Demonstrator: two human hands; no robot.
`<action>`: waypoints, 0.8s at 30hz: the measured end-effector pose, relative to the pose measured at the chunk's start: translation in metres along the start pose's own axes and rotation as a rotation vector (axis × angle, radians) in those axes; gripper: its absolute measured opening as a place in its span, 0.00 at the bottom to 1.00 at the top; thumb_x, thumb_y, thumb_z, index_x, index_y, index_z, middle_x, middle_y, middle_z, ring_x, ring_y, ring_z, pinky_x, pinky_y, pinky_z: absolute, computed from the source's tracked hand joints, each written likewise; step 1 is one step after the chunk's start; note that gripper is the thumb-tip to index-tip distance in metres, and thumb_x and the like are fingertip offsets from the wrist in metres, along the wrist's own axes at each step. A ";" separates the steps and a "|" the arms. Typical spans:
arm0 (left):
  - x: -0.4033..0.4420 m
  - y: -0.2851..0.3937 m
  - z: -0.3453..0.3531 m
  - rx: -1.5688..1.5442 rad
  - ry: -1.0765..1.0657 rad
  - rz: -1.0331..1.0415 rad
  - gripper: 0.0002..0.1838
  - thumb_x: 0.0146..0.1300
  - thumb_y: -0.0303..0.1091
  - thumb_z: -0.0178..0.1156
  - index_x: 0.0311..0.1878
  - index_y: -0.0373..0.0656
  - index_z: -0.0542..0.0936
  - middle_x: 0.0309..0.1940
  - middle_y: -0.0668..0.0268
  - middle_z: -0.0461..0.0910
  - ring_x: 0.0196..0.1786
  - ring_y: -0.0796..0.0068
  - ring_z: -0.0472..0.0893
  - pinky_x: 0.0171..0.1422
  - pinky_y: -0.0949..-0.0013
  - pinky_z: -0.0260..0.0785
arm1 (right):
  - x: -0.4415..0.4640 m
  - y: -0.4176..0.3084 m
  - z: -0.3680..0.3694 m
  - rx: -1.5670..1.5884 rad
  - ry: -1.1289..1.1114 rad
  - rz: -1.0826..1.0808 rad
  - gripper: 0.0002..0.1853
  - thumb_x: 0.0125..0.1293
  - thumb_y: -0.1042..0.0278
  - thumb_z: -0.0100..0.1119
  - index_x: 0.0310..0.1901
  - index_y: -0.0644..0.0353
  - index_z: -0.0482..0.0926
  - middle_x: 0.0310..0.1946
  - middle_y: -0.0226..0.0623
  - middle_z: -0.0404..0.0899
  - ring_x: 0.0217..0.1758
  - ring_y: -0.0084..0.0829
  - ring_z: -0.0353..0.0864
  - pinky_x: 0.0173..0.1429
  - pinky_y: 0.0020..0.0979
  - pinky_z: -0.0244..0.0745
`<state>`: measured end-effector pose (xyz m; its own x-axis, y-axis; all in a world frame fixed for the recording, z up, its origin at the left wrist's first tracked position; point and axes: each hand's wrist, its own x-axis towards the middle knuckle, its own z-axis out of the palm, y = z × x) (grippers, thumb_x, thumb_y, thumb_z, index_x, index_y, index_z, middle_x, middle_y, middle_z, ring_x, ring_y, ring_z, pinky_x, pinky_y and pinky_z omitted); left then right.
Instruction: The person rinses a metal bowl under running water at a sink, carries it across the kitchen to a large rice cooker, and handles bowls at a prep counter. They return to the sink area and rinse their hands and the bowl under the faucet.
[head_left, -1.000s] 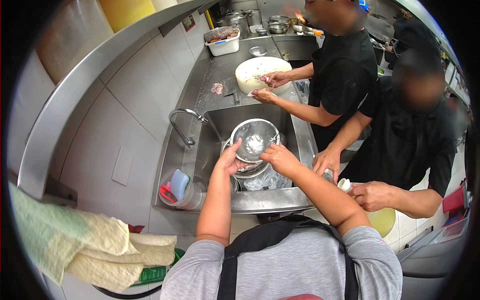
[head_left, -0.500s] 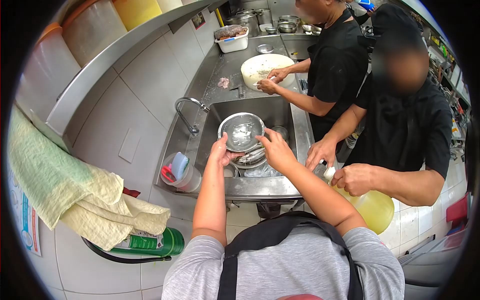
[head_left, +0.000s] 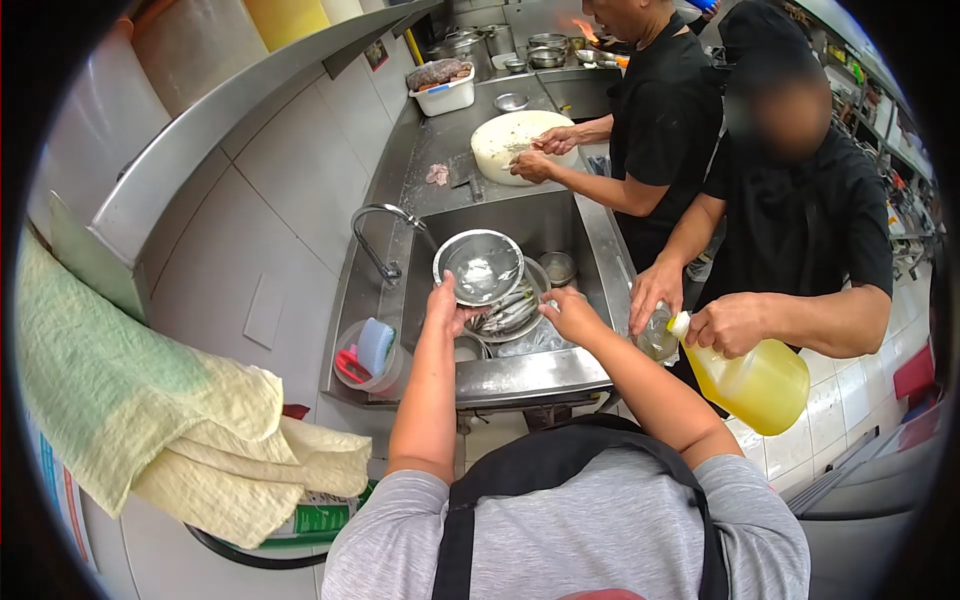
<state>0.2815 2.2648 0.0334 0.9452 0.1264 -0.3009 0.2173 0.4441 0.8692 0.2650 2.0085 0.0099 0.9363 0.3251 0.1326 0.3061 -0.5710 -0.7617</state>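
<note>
In my left hand (head_left: pixel 456 308) is a small round metal bowl (head_left: pixel 480 268), tilted toward me, with water or a wet shine inside. Below it in the sink sits a larger metal bowl (head_left: pixel 541 284) holding several small silvery fish (head_left: pixel 508 312). My right hand (head_left: pixel 572 316) is at the right rim of that larger bowl, its fingers bent together on the edge. The small bowl hides part of the larger one. The faucet (head_left: pixel 385 243) stands left of the small bowl.
A clear tub (head_left: pixel 372 375) with sponges stands at the sink's left front corner. One person works at a round white cutting board (head_left: pixel 520 145) behind the sink. At my right, another person tips a jug of yellow liquid (head_left: pixel 752 385) toward a clear container (head_left: pixel 657 335).
My right hand has left the small bowl and moved down and right to the larger bowl's rim. My left hand still holds the small bowl. The yellow jug has been raised and tilted.
</note>
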 end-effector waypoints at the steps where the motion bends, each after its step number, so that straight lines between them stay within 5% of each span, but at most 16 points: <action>1: 0.000 0.002 -0.001 -0.027 -0.014 -0.005 0.31 0.76 0.52 0.38 0.67 0.33 0.60 0.62 0.45 0.69 0.58 0.43 0.76 0.55 0.32 0.73 | 0.006 0.002 0.006 0.100 -0.008 0.041 0.19 0.67 0.57 0.57 0.51 0.64 0.79 0.49 0.53 0.77 0.53 0.50 0.78 0.57 0.40 0.72; 6: 0.003 0.009 -0.002 -0.087 -0.053 -0.055 0.31 0.76 0.52 0.38 0.67 0.33 0.59 0.63 0.43 0.67 0.59 0.39 0.74 0.55 0.30 0.72 | 0.012 0.007 0.035 0.311 -0.094 0.235 0.26 0.69 0.47 0.54 0.45 0.68 0.81 0.41 0.52 0.83 0.47 0.43 0.82 0.53 0.36 0.73; 10: 0.005 0.010 -0.004 -0.099 -0.101 -0.095 0.30 0.76 0.51 0.39 0.66 0.33 0.61 0.62 0.43 0.68 0.59 0.40 0.75 0.54 0.31 0.73 | 0.019 -0.005 0.038 0.805 -0.157 0.504 0.37 0.67 0.31 0.47 0.60 0.59 0.72 0.43 0.43 0.80 0.41 0.37 0.80 0.50 0.41 0.74; 11: 0.004 0.011 -0.003 -0.099 -0.112 -0.107 0.30 0.76 0.51 0.39 0.66 0.33 0.61 0.62 0.43 0.69 0.59 0.40 0.75 0.54 0.31 0.73 | 0.023 -0.012 0.034 0.882 -0.162 0.491 0.40 0.65 0.27 0.45 0.63 0.57 0.66 0.38 0.36 0.79 0.37 0.28 0.78 0.44 0.36 0.76; 18: -0.001 0.017 0.002 -0.004 -0.226 -0.192 0.29 0.75 0.51 0.41 0.67 0.36 0.62 0.62 0.47 0.69 0.60 0.45 0.75 0.53 0.34 0.75 | 0.060 -0.026 0.014 0.728 -0.183 0.450 0.36 0.67 0.34 0.48 0.57 0.64 0.70 0.27 0.40 0.77 0.20 0.26 0.74 0.23 0.28 0.78; 19: 0.005 0.014 -0.002 0.025 -0.254 -0.220 0.31 0.74 0.55 0.41 0.68 0.39 0.62 0.62 0.49 0.70 0.61 0.46 0.75 0.54 0.35 0.74 | 0.062 -0.018 0.016 0.736 -0.204 0.459 0.29 0.69 0.45 0.49 0.49 0.71 0.73 0.24 0.43 0.78 0.18 0.29 0.76 0.22 0.31 0.80; 24: 0.004 0.009 -0.002 0.007 -0.339 -0.238 0.41 0.66 0.71 0.40 0.69 0.47 0.62 0.66 0.54 0.67 0.65 0.48 0.71 0.61 0.34 0.65 | 0.055 -0.017 0.020 0.737 -0.054 0.400 0.22 0.68 0.60 0.43 0.40 0.78 0.75 0.25 0.50 0.79 0.20 0.36 0.81 0.25 0.35 0.83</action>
<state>0.2867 2.2712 0.0391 0.8946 -0.2792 -0.3488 0.4404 0.4193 0.7939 0.3076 2.0510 0.0172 0.9350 0.2496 -0.2520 -0.2556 -0.0186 -0.9666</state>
